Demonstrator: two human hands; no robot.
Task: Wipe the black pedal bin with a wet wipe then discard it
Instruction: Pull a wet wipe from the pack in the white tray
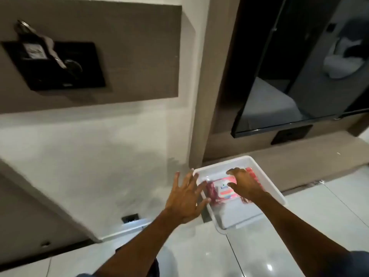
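Floor: glossy white tiles (199, 254), pale wall behind
Tray: white plastic tray (267, 176) on the floor, by the wall corner
Wipes: pink wet-wipe pack (224, 189) lying inside the tray
Right hand (246, 183): down on the pack, fingers curled over its far end, grip closing on it
Left hand (184, 198): fingers spread wide, holding nothing, fingertips at the tray's near-left rim
Bin: black pedal bin out of shot

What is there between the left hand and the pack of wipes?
In the head view, only the white tray's rim lies between the left hand and the pack of wipes; its fingertips reach over it.
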